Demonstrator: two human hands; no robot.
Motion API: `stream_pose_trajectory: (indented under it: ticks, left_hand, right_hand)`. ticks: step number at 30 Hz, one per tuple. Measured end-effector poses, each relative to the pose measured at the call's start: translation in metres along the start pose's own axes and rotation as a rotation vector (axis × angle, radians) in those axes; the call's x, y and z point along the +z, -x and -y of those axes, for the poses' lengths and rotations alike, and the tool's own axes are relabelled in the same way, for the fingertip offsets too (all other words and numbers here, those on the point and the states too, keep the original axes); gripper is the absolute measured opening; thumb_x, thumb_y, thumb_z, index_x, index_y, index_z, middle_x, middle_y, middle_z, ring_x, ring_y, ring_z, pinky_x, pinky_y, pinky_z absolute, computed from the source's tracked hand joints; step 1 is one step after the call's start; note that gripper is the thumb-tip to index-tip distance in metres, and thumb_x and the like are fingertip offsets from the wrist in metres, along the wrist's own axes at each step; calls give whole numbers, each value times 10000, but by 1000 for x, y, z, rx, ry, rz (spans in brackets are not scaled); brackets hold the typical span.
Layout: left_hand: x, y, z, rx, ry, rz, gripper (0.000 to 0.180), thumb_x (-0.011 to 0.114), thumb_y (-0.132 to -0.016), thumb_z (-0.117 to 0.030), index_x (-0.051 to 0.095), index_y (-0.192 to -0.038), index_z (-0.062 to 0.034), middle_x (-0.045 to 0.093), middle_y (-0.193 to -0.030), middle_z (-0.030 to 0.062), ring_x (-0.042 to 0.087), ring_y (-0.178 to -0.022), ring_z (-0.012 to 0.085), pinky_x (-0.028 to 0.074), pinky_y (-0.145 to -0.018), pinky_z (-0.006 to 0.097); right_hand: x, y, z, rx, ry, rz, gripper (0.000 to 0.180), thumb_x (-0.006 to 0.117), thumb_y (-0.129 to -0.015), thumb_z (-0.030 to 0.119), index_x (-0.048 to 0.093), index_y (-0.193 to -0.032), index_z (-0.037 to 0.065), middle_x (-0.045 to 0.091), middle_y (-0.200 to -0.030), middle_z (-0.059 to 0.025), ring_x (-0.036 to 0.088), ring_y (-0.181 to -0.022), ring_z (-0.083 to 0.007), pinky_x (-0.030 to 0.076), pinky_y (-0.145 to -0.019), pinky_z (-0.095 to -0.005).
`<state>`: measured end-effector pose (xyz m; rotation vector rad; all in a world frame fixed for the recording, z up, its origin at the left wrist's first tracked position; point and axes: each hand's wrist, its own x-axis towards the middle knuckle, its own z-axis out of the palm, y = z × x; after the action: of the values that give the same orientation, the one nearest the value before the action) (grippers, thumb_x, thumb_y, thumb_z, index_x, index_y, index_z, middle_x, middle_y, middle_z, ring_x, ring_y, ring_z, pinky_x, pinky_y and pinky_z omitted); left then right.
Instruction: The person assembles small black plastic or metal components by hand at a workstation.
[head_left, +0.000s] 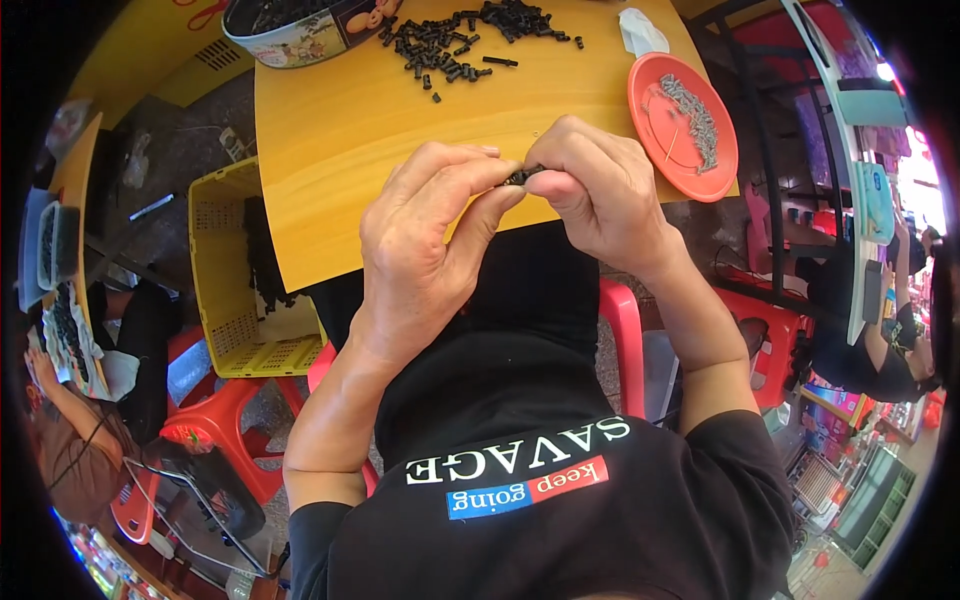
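Note:
My left hand and my right hand meet over the near edge of a yellow wooden table. Between their fingertips they pinch one small black plastic part, mostly hidden by the fingers. A loose heap of the same black parts lies at the far side of the table. To the right, a round red plate holds a strip of small grey metal pieces.
A round tin filled with dark parts sits at the table's far left. A white crumpled piece lies near the plate. A yellow plastic crate stands on the floor to the left, beside red plastic stools. Other people sit at left and right.

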<state>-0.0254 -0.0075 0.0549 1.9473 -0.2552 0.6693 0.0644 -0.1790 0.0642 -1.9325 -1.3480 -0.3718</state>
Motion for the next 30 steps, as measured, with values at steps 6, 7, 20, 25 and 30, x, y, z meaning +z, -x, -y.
stream_pose_trajectory:
  ticks: [6,7,20,25,30]
  left_hand:
    - [-1,0,-4,9,5,-1,205,747,-781,27,684,-973,-10,644,-954,137,660,-829,265,526,-708,331]
    - [-1,0,-6,9,32,-5,203,742,-786,33,684,-976,-11,640,-982,134,657,-829,258,525,-702,329]
    - [2,6,-16,-8,273,71,186,701,-802,62,685,-979,9,665,-1035,127,667,-1026,290,539,-825,334]
    - [6,6,-22,-56,382,81,171,706,-803,48,688,-968,12,671,-1022,135,670,-1005,283,534,-832,331]
    - [11,6,-20,25,370,58,170,706,-795,58,685,-959,17,671,-1014,139,673,-991,280,530,-840,331]
  right_hand:
    - [-4,15,21,524,-440,35,391,494,-1033,345,636,-932,-5,611,-749,-60,586,-614,-163,470,-572,-288]
    - [0,18,24,565,-598,22,422,464,-1043,366,635,-954,-10,617,-771,-46,591,-660,-135,474,-612,-276]
    - [16,33,43,928,-1671,-28,416,556,-980,416,620,-1015,7,605,-822,-64,603,-759,-158,510,-730,-293]
    - [22,37,48,851,-1744,-147,388,670,-897,380,625,-1023,15,607,-879,-51,585,-816,-151,498,-775,-293]
    - [25,33,57,926,-1746,-226,438,683,-882,382,604,-1097,8,590,-1000,-35,557,-902,-126,484,-835,-287]
